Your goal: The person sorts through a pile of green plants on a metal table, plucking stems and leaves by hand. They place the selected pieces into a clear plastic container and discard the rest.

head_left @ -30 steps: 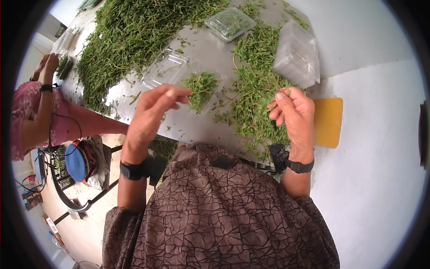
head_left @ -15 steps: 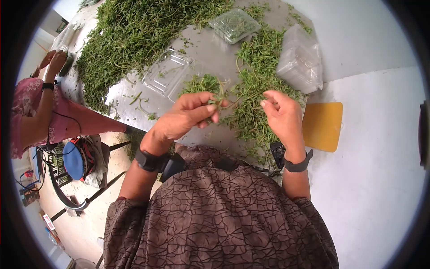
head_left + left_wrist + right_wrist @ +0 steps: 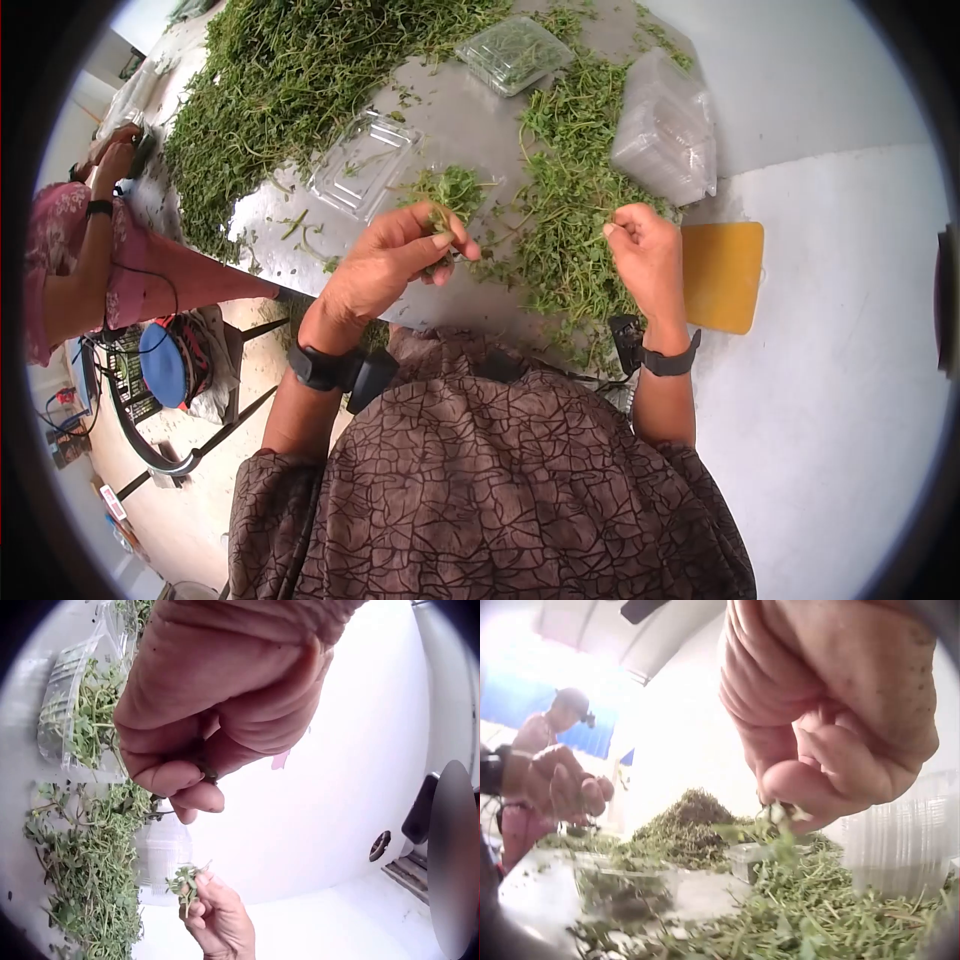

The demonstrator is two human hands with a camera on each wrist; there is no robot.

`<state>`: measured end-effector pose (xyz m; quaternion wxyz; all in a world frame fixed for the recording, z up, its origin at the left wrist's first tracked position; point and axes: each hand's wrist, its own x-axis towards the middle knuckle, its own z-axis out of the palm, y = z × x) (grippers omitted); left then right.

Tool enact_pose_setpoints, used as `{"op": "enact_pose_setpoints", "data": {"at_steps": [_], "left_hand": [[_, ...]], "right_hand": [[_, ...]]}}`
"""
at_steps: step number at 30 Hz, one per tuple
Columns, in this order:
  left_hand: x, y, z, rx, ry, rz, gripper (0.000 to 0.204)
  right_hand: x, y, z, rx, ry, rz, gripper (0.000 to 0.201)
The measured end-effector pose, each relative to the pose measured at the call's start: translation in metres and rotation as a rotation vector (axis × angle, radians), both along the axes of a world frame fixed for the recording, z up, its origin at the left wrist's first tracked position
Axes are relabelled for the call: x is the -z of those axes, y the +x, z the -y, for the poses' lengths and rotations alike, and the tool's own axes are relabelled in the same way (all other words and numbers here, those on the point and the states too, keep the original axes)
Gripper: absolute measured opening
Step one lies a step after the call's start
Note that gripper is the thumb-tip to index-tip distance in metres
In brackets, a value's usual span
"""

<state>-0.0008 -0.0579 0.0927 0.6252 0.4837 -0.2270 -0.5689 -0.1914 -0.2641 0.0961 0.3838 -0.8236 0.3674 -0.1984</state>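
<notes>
My left hand (image 3: 385, 262) holds a small bunch of green leafy stems (image 3: 438, 222) in its curled fingers, just in front of an open clear clamshell box. Greens (image 3: 455, 185) lie in the box's base, and its lid (image 3: 365, 165) is folded back to the left. On the other side, my right hand (image 3: 648, 262) is raised over the near edge of a loose spread of greens (image 3: 570, 190). Its thumb and fingertips pinch a leafy sprig (image 3: 184, 886), which shows in the left wrist view.
A large heap of greens (image 3: 290, 90) covers the far left of the metal table (image 3: 425, 100). At the back sits a closed clamshell box (image 3: 513, 55) with greens inside. Stacked clear containers (image 3: 665, 130) stand at right, near a yellow board (image 3: 725, 275). Another person (image 3: 75, 235) works at the left.
The left hand moved right toward the right hand, then back left a little with stems in its fingers. The right hand dipped slightly and now pinches a sprig over the spread.
</notes>
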Motion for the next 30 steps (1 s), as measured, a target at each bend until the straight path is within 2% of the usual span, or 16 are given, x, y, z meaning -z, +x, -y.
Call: {"op": "enact_pose_setpoints", "data": {"at_steps": [1, 2, 4, 5, 8, 11, 13, 16, 18, 20, 21, 23, 24, 26, 27, 30], "left_hand": [[-0.002, -0.001, 0.004, 0.017, 0.001, 0.029, 0.013], [-0.004, -0.003, 0.008, 0.032, 0.003, 0.057, 0.014], [-0.006, -0.008, 0.016, 0.055, 0.019, 0.089, 0.018], [-0.008, -0.012, 0.022, 0.075, 0.008, 0.081, 0.02], [-0.008, -0.023, 0.037, 0.134, -0.027, 0.08, 0.024], [-0.002, -0.031, 0.045, 0.263, -0.062, 0.106, 0.028], [0.001, -0.032, 0.044, 0.244, -0.058, 0.124, 0.026], [0.006, -0.028, 0.035, 0.123, -0.031, 0.084, 0.02], [0.003, -0.018, 0.023, 0.004, 0.002, -0.019, 0.017], [0.0, -0.011, 0.012, -0.066, 0.024, -0.033, 0.018], [0.005, -0.005, 0.006, -0.102, 0.009, -0.067, 0.019], [0.007, 0.0, -0.002, -0.176, -0.015, -0.093, 0.022], [0.007, 0.001, -0.005, -0.178, -0.015, -0.094, 0.022], [0.011, 0.001, -0.01, -0.227, 0.032, -0.093, 0.021], [0.013, 0.001, -0.011, -0.228, 0.033, -0.094, 0.021], [0.017, 0.0, -0.012, -0.224, 0.034, -0.098, 0.017]], "right_hand": [[-0.008, 0.0, -0.002, -0.01, 0.199, 0.068, 0.007], [-0.018, 0.002, -0.006, -0.011, 0.195, 0.07, 0.007], [-0.037, 0.007, -0.018, -0.037, 0.488, 0.072, 0.007], [-0.042, 0.009, -0.022, -0.062, 0.531, 0.072, 0.006], [-0.047, 0.017, -0.036, -0.135, 0.614, 0.118, 0.005], [-0.044, 0.026, -0.049, -0.219, 0.584, 0.097, 0.008], [-0.038, 0.025, -0.051, -0.302, 0.499, 0.073, 0.015], [-0.052, 0.02, -0.045, -0.238, 0.532, 0.131, 0.019], [-0.042, 0.009, -0.035, -0.157, 0.389, 0.165, 0.023], [-0.034, -0.003, -0.027, -0.197, 0.188, -0.115, 0.025], [-0.026, -0.008, -0.026, -0.198, 0.188, -0.116, 0.025], [-0.006, -0.02, -0.031, -0.452, -0.359, -0.191, 0.014], [0.0, -0.024, -0.035, -0.455, -0.359, -0.192, 0.014], [0.014, -0.031, -0.04, -0.512, -0.503, -0.474, 0.003], [0.023, -0.031, -0.042, -0.498, -0.581, -0.48, 0.003], [0.037, -0.035, -0.037, -0.53, -0.596, -0.508, 0.003]]}}
